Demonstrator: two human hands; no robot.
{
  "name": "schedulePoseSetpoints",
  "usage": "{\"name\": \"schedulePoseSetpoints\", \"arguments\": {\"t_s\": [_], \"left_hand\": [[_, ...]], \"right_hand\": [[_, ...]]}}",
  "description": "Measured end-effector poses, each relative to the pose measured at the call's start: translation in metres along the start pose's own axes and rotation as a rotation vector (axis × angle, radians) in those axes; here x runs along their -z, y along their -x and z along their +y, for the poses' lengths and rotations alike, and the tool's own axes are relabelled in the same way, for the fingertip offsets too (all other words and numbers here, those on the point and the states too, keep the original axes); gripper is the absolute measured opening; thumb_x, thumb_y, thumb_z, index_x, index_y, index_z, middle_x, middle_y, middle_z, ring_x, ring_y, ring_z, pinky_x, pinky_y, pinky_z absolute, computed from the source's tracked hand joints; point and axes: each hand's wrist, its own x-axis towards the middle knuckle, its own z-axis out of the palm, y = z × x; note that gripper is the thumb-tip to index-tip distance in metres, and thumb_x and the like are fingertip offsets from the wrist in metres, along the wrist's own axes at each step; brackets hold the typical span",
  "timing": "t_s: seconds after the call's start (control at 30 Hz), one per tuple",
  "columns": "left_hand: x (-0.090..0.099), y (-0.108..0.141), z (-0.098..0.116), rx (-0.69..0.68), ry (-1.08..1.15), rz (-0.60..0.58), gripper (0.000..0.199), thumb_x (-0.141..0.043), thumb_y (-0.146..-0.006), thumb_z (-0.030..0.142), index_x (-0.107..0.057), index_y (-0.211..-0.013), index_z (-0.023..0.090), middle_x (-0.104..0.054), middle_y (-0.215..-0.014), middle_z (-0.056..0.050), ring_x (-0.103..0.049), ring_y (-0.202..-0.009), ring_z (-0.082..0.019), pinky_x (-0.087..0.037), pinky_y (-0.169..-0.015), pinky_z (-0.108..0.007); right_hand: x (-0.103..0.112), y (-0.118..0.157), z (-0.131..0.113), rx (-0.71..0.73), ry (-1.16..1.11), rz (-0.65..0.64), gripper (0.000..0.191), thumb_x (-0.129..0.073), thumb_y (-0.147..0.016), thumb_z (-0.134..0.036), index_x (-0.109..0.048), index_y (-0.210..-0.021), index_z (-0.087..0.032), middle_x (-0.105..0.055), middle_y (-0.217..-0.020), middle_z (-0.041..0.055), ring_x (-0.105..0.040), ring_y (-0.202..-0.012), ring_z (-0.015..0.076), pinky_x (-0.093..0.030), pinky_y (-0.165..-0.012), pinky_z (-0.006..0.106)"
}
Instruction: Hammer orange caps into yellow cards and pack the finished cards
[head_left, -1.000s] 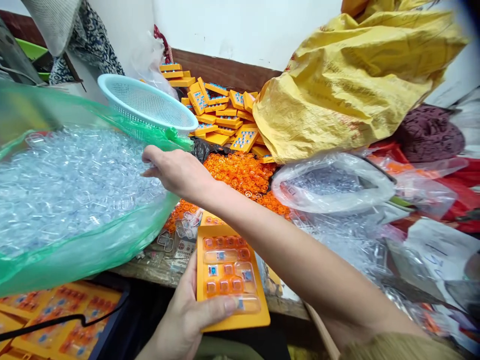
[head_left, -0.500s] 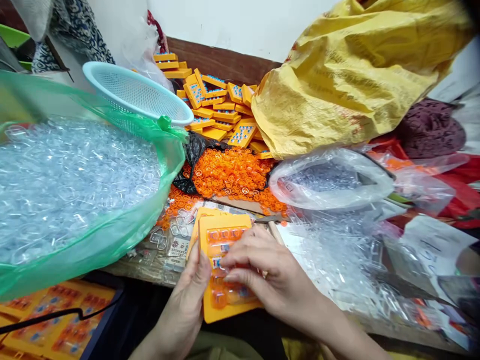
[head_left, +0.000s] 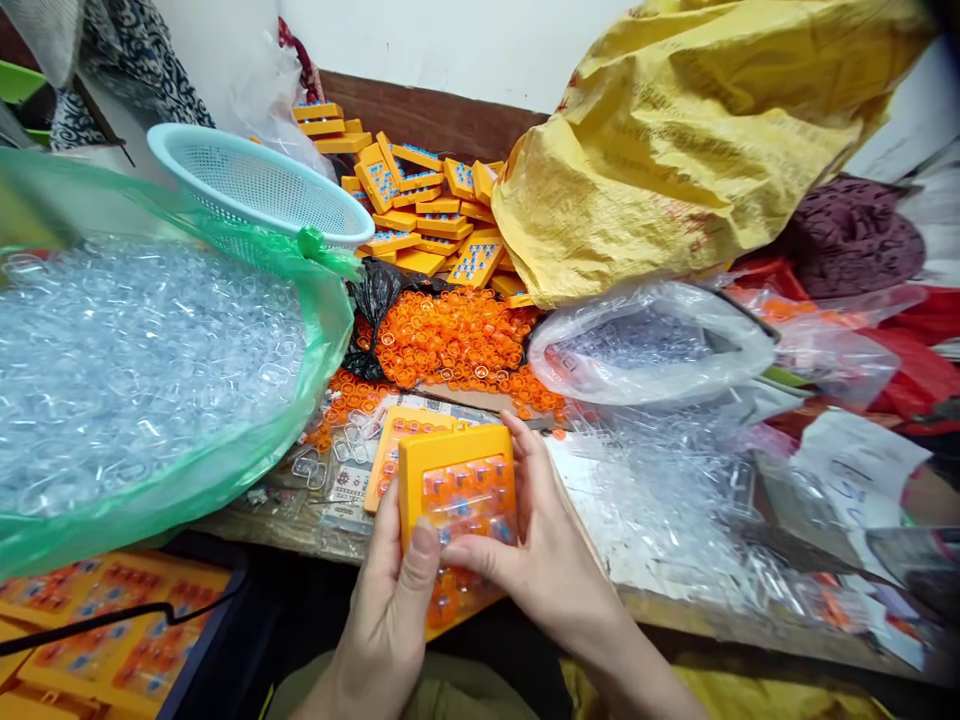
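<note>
Yellow button panel (head_left: pixel 465 495), where?

In both hands, at the front edge of the workbench (head_left: pixel 277 525). In view, its far end overlaps a second panel (head_left: pixel 394 435); can't tell if they touch.

Grip?

Both hands grasping it. Left hand (head_left: pixel 391 590) on the left long side, thumb by the rim; right hand (head_left: pixel 547 565) around the right long side, thumb across the face. Fingers behind mostly hidden.

Key relation?

Panel lies between the palms, long axis pointing away from the body, toward the bench's back edge, face up to the wearer. Neither hand is nearer; the right thumb reaches further over the face.

Looks?

Thick yellow frame, orange and clear caps in rows, four orange along the top, bluish bits lower down. Near end partly covered, slightly blurry.

Beyond it?

Heaped orange caps (head_left: pixel 450 335), further back.
</note>
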Motion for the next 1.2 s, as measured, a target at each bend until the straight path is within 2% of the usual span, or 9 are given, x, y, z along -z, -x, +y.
{"name": "schedulePoseSetpoints", "arguments": {"t_s": [0.17, 0.27, 0.4, 0.53, 0.67, 0.83, 0.97, 1.07, 1.2], "left_hand": [[-0.001, 0.009, -0.025, -0.105, -0.255, 0.101, 0.067, -0.046, -0.088, 0.052, -0.032, -0.144, 0.018, -0.035, -0.15, -0.01, -0.032, -0.137, -0.027, -0.033, -0.111, -0.035], [-0.001, 0.012, -0.041, -0.091, -0.291, 0.045, 0.065, -0.041, -0.091, 0.051, -0.03, -0.145, 0.016, -0.041, -0.146, -0.011, -0.039, -0.133, -0.026, -0.039, -0.107, -0.033], [-0.002, 0.013, -0.047, -0.11, -0.342, -0.023, 0.064, -0.036, -0.092, 0.052, -0.031, -0.144, 0.016, -0.041, -0.146, -0.011, -0.036, -0.135, -0.025, -0.034, -0.11, -0.033], [0.002, 0.012, -0.035, -0.084, -0.342, -0.04, 0.064, -0.037, -0.092, 0.052, -0.029, -0.145, 0.018, -0.036, -0.149, -0.009, -0.032, -0.137, -0.024, -0.032, -0.112, -0.035], [0.009, -0.001, -0.009, -0.027, -0.326, -0.049, 0.064, -0.042, -0.09, 0.052, -0.032, -0.144, 0.021, -0.031, -0.152, -0.007, -0.026, -0.14, -0.025, -0.03, -0.113, -0.036], [0.019, -0.051, 0.016, -0.258, -0.4, 0.082, 0.056, -0.039, -0.092, 0.049, -0.047, -0.135, 0.015, -0.047, -0.142, -0.011, -0.036, -0.135, -0.026, -0.027, -0.113, -0.039], [0.029, -0.083, 0.015, -0.422, -0.779, 0.211, 0.049, -0.039, -0.091, 0.045, -0.063, -0.117, 0.011, -0.06, -0.124, -0.016, -0.05, -0.12, -0.03, -0.032, -0.107, -0.046], [0.034, -0.085, 0.012, -0.435, -0.918, 0.187, 0.049, -0.036, -0.092, 0.044, -0.065, -0.114, 0.012, -0.063, -0.121, -0.016, -0.05, -0.118, -0.031, -0.031, -0.106, -0.046], [0.034, -0.078, 0.01, -0.36, -0.925, 0.168, 0.05, -0.042, -0.089, 0.046, -0.061, -0.122, 0.014, -0.062, -0.125, -0.014, -0.053, -0.112, -0.032, -0.036, -0.101, -0.046]], "right_hand": [[0.004, 0.013, 0.006, -0.124, -0.123, -0.094, 0.098, -0.073, -0.066, -0.051, -0.019, -0.142, -0.02, -0.043, -0.137, 0.0146, -0.05, -0.122, 0.0291, -0.05, -0.092, 0.038], [0.003, 0.029, 0.016, -0.15, -0.186, -0.053, 0.096, -0.071, -0.069, -0.05, -0.017, -0.142, -0.021, -0.042, -0.14, 0.0147, -0.053, -0.12, 0.0291, -0.051, -0.091, 0.036], [-0.004, 0.044, 0.027, -0.237, -0.368, 0.028, 0.096, -0.074, -0.069, -0.043, -0.014, -0.142, -0.026, -0.035, -0.146, 0.0129, -0.052, -0.121, 0.0276, -0.05, -0.093, 0.035], [-0.012, 0.043, 0.022, -0.355, -0.539, 0.108, 0.104, -0.081, -0.062, -0.037, -0.014, -0.141, -0.025, -0.046, -0.137, 0.0131, -0.058, -0.114, 0.0268, -0.05, -0.092, 0.035], [-0.019, 0.024, 0.007, -0.435, -0.583, 0.066, 0.109, -0.083, -0.059, -0.036, -0.013, -0.142, -0.025, -0.052, -0.132, 0.0129, -0.059, -0.112, 0.0269, -0.049, -0.093, 0.039], [-0.041, -0.02, 0.01, -0.275, -0.167, 0.13, 0.11, -0.075, -0.061, -0.051, -0.014, -0.146, -0.018, -0.032, -0.145, 0.0197, -0.036, -0.132, 0.0338, -0.029, -0.108, 0.052], [-0.062, -0.04, 0.031, -0.236, 0.019, 0.187, 0.105, -0.07, -0.061, -0.058, -0.026, -0.142, -0.008, -0.038, -0.137, 0.0251, -0.026, -0.134, 0.0407, -0.017, -0.108, 0.06], [-0.069, -0.037, 0.046, -0.253, -0.026, 0.193, 0.096, -0.066, -0.065, -0.061, -0.032, -0.14, -0.012, -0.043, -0.136, 0.0231, -0.03, -0.133, 0.0415, -0.021, -0.106, 0.062], [-0.07, -0.026, 0.052, -0.209, -0.12, 0.179, 0.081, -0.062, -0.076, -0.055, -0.03, -0.142, -0.022, -0.058, -0.126, 0.014, -0.048, -0.123, 0.0323, -0.041, -0.099, 0.05]]}}
